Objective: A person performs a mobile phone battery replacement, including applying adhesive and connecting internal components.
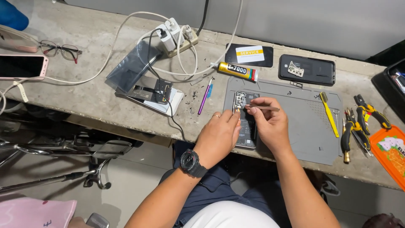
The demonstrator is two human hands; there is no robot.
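An opened phone [246,122] with its inner boards showing lies on a grey work mat [303,131]. My left hand [219,135], with a black watch on the wrist, rests on the phone's left side, fingertips pinched near the top. My right hand [270,122] grips a thin tool like tweezers [263,108], its tip touching the phone's upper part.
A glue tube [237,71], a purple pen [204,97], a yellow brush [329,114], pliers [358,126], a dark phone back [306,69], a power strip with chargers [175,38], a pink phone [21,66], glasses [61,50] and an orange tray [392,154] lie on the bench.
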